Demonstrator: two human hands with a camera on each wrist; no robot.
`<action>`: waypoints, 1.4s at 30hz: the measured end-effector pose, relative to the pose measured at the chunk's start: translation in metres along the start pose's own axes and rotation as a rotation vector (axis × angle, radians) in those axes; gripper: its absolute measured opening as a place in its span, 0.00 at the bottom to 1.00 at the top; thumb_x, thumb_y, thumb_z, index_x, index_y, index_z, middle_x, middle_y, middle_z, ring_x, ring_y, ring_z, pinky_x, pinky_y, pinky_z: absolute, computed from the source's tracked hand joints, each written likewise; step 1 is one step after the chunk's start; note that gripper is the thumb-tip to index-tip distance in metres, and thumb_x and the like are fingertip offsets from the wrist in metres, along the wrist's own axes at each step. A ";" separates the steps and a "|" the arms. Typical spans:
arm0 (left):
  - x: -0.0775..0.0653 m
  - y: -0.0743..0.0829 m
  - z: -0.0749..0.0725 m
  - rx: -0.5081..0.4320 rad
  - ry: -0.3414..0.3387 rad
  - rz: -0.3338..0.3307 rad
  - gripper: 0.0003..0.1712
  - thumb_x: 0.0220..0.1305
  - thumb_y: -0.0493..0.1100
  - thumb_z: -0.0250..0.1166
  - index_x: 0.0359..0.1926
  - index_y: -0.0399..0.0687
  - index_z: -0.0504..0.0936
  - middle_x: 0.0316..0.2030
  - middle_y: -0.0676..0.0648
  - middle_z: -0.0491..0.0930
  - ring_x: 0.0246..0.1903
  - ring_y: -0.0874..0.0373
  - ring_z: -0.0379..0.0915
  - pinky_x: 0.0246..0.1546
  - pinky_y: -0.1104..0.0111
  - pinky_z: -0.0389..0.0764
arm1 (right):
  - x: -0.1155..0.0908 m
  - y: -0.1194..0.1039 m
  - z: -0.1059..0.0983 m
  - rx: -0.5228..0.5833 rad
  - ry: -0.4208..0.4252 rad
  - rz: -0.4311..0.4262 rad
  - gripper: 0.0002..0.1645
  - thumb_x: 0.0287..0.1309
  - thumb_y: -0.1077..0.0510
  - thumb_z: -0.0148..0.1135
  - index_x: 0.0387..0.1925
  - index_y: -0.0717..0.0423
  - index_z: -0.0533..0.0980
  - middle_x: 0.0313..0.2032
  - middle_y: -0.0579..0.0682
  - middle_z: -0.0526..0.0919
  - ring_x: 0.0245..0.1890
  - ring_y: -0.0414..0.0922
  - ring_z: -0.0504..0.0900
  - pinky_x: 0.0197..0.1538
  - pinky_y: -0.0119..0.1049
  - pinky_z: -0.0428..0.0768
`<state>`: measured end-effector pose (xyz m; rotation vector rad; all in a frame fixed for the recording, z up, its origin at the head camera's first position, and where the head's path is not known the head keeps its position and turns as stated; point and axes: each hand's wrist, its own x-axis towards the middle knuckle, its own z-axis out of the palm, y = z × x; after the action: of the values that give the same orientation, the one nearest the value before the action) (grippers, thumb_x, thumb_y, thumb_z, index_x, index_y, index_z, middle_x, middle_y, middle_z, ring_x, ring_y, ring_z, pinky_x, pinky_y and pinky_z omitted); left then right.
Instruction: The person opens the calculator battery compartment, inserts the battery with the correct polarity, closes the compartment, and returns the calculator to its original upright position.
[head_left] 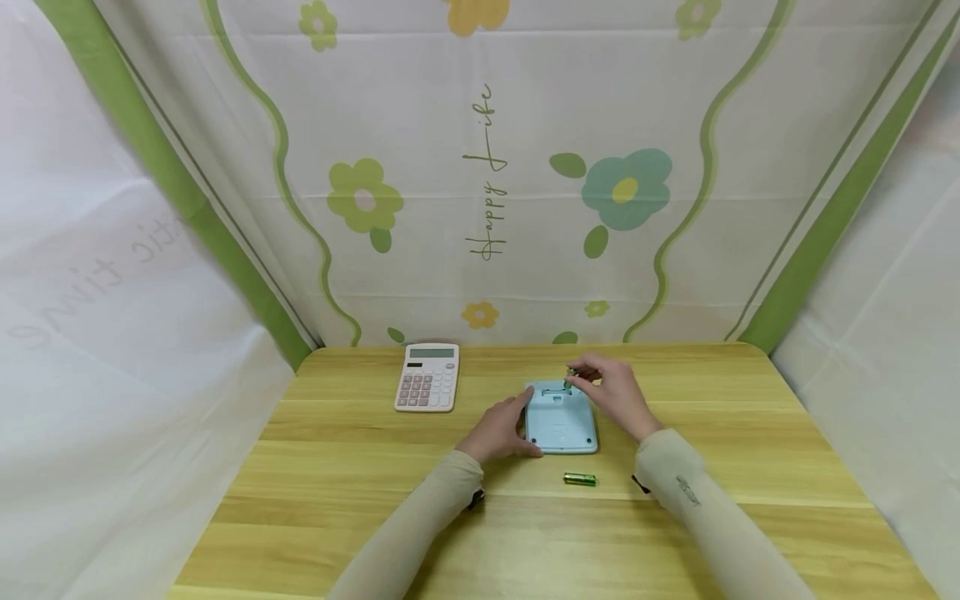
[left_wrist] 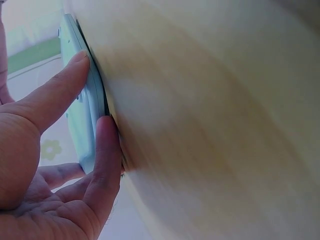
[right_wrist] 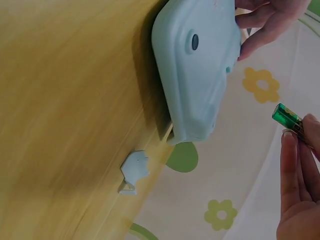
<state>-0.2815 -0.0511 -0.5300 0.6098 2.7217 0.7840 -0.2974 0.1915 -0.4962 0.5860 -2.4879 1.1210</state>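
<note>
A light blue calculator (head_left: 558, 423) lies face down on the table, its battery compartment (head_left: 556, 391) uncovered near the far end. My left hand (head_left: 497, 428) holds it by the left side, with the thumb at the near corner and fingers along the edge. Between thumb and fingertips my right hand (head_left: 613, 392) pinches a green battery (right_wrist: 287, 116), which appears above the calculator in the right wrist view. Another green battery (head_left: 580, 479) lies on the table just in front of the calculator. The small blue battery cover (right_wrist: 134, 167) rests on the table beyond it.
A white calculator with pinkish keys (head_left: 426, 377) lies face up at the back left of the wooden table (head_left: 337, 492). Behind the table's far edge hangs a flower-printed curtain (head_left: 427, 108), with more white cloth at both sides.
</note>
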 end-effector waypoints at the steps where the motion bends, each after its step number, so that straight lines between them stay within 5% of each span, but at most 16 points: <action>1: 0.000 0.000 -0.001 -0.003 0.001 0.002 0.67 0.52 0.54 0.83 0.83 0.49 0.52 0.72 0.38 0.70 0.68 0.47 0.71 0.71 0.56 0.72 | 0.001 0.002 0.001 -0.008 -0.002 -0.005 0.10 0.62 0.60 0.73 0.45 0.53 0.87 0.37 0.47 0.91 0.36 0.44 0.88 0.40 0.41 0.87; 16: -0.002 0.004 -0.002 -0.004 0.004 0.017 0.66 0.52 0.55 0.83 0.83 0.47 0.52 0.71 0.39 0.71 0.65 0.50 0.73 0.68 0.58 0.75 | 0.015 0.015 0.029 -0.055 -0.165 -0.043 0.17 0.63 0.65 0.71 0.53 0.55 0.87 0.48 0.53 0.90 0.43 0.48 0.88 0.47 0.45 0.88; 27: -0.001 0.003 -0.003 0.004 0.008 0.032 0.66 0.51 0.55 0.83 0.82 0.46 0.53 0.71 0.39 0.71 0.66 0.49 0.72 0.68 0.58 0.75 | 0.018 0.015 0.039 -0.192 -0.304 -0.094 0.18 0.64 0.64 0.70 0.55 0.53 0.86 0.44 0.49 0.89 0.44 0.47 0.86 0.47 0.43 0.87; 42: 0.001 0.004 0.000 0.053 0.014 0.025 0.66 0.52 0.56 0.83 0.82 0.45 0.53 0.72 0.40 0.70 0.68 0.49 0.71 0.69 0.59 0.74 | 0.010 0.017 0.034 -0.384 -0.329 -0.307 0.18 0.65 0.62 0.70 0.56 0.53 0.86 0.42 0.49 0.87 0.42 0.46 0.84 0.45 0.40 0.86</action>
<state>-0.2813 -0.0476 -0.5279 0.6532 2.7603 0.7271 -0.3191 0.1732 -0.5239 1.0552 -2.6583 0.4447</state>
